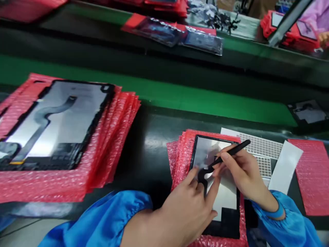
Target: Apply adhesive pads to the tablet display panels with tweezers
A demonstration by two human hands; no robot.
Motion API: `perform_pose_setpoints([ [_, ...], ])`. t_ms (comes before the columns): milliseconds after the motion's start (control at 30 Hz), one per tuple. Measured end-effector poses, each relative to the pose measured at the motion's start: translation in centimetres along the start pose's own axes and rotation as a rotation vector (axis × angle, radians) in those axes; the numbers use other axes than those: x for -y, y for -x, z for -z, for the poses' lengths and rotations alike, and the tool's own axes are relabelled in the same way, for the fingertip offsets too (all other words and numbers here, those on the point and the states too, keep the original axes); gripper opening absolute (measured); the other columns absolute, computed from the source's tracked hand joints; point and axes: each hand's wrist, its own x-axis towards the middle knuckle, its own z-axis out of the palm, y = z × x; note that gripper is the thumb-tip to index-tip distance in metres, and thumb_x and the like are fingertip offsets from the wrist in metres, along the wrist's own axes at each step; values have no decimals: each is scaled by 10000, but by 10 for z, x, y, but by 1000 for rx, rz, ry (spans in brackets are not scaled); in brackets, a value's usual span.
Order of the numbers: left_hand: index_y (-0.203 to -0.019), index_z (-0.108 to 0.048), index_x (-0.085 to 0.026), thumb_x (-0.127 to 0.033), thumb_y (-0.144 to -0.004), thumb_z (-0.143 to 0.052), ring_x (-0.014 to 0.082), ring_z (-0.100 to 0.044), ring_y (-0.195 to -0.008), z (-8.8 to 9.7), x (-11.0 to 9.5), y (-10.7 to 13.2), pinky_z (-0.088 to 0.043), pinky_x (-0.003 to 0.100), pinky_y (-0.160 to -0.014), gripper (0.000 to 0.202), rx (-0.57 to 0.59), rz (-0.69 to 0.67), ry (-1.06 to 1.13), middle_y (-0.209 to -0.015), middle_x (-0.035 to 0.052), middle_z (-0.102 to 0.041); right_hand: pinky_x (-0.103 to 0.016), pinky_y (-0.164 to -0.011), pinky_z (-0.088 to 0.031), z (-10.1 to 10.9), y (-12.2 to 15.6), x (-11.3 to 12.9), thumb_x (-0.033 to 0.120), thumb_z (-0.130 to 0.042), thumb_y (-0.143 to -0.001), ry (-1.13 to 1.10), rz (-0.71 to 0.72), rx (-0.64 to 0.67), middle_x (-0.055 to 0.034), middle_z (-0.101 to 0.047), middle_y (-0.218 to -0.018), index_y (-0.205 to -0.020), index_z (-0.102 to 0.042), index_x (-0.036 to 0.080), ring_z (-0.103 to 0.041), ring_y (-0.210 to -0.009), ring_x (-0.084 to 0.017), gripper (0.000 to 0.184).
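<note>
A display panel [226, 195] with a silvery back and black flex cable [203, 176] lies on a small stack of red bubble wrap [180, 154] in front of me. My left hand [190, 202] lies on the panel, fingers spread, pressing down around the flex cable. My right hand [244, 171] pinches a black stylus-like tool [231, 152] like a pen, its tip meeting the cable near the panel's middle.
A tall stack of red bubble wrap with another panel [56, 127] on top sits at the left. A label sheet [262, 147], a white strip [285, 168] and a red wrap sheet [313, 175] lie to the right. A green conveyor belt [180, 96] runs behind, with bagged panels [174, 32] beyond.
</note>
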Motion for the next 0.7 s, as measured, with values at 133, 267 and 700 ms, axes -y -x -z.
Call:
perform_pose_setpoints([
  [133, -1513, -542, 36, -546, -973, -611, 289, -753, -721, -10, 1, 2, -391, 545, -1175, 797, 1, -6, 18, -820, 163, -805, -312, -593, -692, -23, -21, -12, 560, -692, -998, 72, -46, -12, -51, -795, -773, -1003, -666, 213, -799, -627, -211, 348],
  [267, -1536, -523, 31, -396, -948, -640, 259, -691, -588, -12, 1, 1, -350, 566, -1204, 736, -2, -23, 69, -715, 107, -781, -304, -586, -690, -22, -25, -18, 559, -698, -997, 118, -63, -66, -79, -815, -769, -997, -694, 198, -812, -649, -229, 361],
  [700, -1441, -635, -1, -321, -920, -630, 248, -654, -523, -19, 6, -5, -439, 497, -1072, 611, -84, 23, 171, -648, 78, -762, -259, -587, -678, -24, -24, -13, 521, -703, -1006, 218, -91, -93, -88, -823, -744, -995, -723, 172, -812, -638, -213, 350],
])
